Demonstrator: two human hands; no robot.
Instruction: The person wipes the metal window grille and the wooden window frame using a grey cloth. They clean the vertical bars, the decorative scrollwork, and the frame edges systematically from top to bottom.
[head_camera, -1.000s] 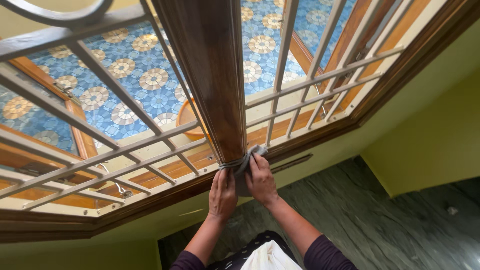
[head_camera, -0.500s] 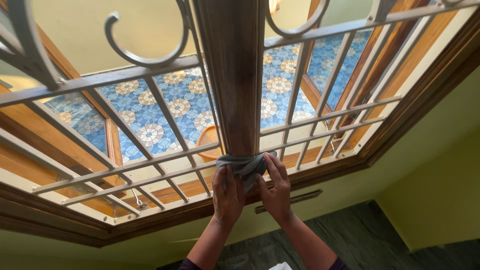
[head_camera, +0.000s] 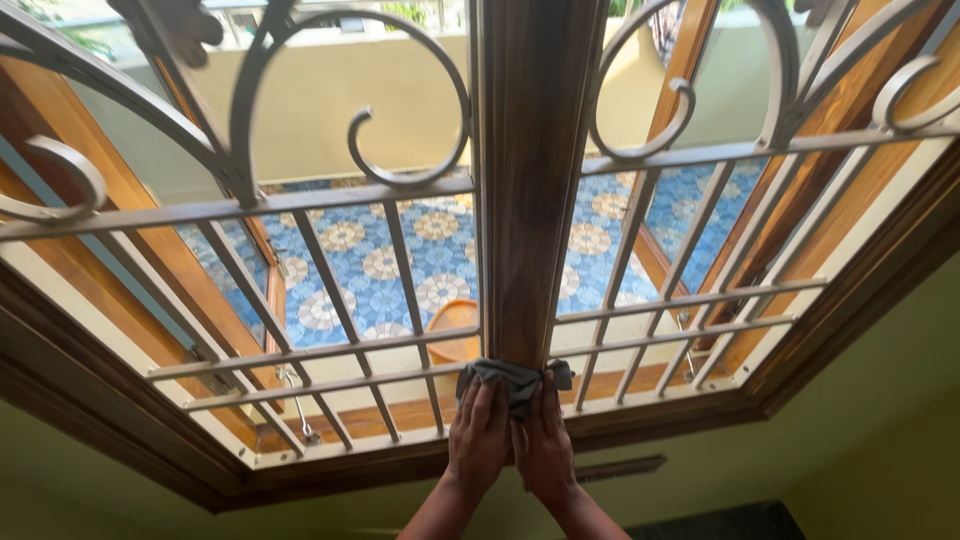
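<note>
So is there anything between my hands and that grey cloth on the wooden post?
Nothing visible. Both the left hand and right hand press directly on the grey cloth at the base of the wooden post.

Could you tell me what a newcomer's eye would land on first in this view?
Both hands, left hand and right hand, press a grey cloth around the foot of the central wooden post. Either side, a pale scrolled window grille frames blue patterned floor tiles outside.
</note>
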